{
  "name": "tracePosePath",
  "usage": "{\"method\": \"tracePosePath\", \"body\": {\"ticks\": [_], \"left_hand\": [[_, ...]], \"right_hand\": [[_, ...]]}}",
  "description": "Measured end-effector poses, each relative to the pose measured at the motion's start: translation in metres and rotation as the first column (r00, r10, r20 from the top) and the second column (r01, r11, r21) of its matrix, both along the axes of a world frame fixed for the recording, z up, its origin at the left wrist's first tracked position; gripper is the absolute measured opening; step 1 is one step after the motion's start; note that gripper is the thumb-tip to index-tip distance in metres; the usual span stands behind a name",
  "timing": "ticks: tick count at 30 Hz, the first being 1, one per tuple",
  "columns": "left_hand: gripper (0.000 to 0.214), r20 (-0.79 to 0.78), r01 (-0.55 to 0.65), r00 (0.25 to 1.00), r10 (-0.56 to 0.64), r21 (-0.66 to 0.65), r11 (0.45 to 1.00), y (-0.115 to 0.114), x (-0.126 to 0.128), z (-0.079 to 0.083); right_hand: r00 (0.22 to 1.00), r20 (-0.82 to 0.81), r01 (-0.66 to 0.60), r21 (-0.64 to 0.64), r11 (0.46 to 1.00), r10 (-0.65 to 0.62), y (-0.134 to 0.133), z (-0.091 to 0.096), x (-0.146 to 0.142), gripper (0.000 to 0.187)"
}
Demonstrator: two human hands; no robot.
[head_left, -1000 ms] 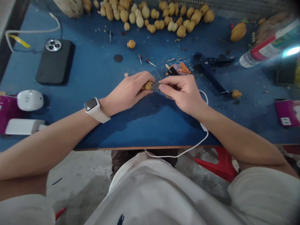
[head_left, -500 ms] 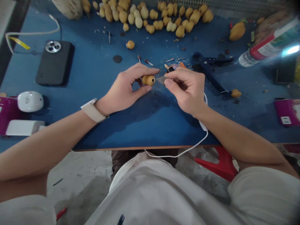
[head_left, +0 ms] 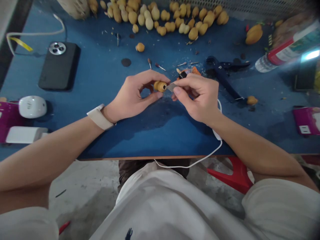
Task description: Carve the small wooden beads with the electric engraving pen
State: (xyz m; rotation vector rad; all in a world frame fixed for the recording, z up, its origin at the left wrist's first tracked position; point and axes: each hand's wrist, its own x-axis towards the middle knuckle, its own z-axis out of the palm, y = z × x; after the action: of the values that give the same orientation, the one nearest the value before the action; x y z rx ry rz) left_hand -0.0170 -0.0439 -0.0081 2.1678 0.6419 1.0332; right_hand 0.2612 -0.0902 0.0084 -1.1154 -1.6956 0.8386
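My left hand (head_left: 133,95) pinches a small tan dried gourd (head_left: 160,86) between thumb and fingertips, with a darker ring around its end. My right hand (head_left: 198,96) holds a small flat grey blade (head_left: 171,87) between thumb and forefinger. Its tip lies against or very close to the gourd, but I cannot tell whether they touch. Behind my right fingers are a small black-handled tool (head_left: 182,75) and a scrap of orange wrapper (head_left: 195,71). A white band circles my left wrist.
Many small gourds (head_left: 155,20) are heaped along the far edge of the blue workbench (head_left: 100,133). Rotary bits (head_left: 157,66) lie near my hands. Black pliers (head_left: 222,71) sit to the right, a phone (head_left: 59,66) to the left, and a plastic bottle (head_left: 275,56) at far right.
My left wrist has rolled, turning the watch face out of sight, and the gourd has turned and risen slightly. My right hand has brought the blade up to the gourd.
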Motion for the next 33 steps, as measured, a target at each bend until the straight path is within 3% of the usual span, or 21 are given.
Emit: {"method": "tracePosePath", "body": {"ticks": [5,10,15,20,27,30,33], "left_hand": [[0.059,0.017,-0.017,1.0,0.018,-0.035,0.999,-0.002,0.001,-0.002],[0.056,-0.091,-0.067,0.994,0.063,-0.036,0.997,-0.006,0.0,0.003],[0.054,-0.063,-0.096,0.994,0.093,-0.044,0.994,-0.002,0.002,-0.001],[0.044,-0.039,-0.056,0.998,0.058,0.044,0.997,0.004,0.001,-0.003],[0.015,-0.108,-0.119,0.984,0.143,0.201,0.972,-0.003,0.001,0.011],[0.018,-0.131,-0.145,0.977,0.17,0.184,0.972,-0.005,0.002,0.011],[0.027,-0.168,-0.143,0.972,0.167,0.146,0.979,-0.003,0.001,0.006]], "right_hand": [[1.0,-0.023,-0.007,-0.051,0.999,0.005,-0.002,0.001,-0.001,0.032],[0.999,-0.041,-0.028,-0.052,0.998,0.026,-0.003,0.005,-0.002,0.029],[0.998,-0.036,-0.05,-0.093,0.994,0.047,-0.001,0.008,-0.002,0.029],[0.992,-0.075,-0.112,-0.133,0.985,0.103,0.002,0.011,-0.002,0.035],[0.99,-0.098,-0.121,-0.21,0.97,0.103,0.001,0.006,-0.007,0.044],[0.996,-0.056,-0.081,-0.16,0.984,0.073,0.001,0.002,-0.005,0.04],[0.996,0.083,-0.01,-0.034,0.999,0.013,0.004,0.0,0.002,0.032]]}}
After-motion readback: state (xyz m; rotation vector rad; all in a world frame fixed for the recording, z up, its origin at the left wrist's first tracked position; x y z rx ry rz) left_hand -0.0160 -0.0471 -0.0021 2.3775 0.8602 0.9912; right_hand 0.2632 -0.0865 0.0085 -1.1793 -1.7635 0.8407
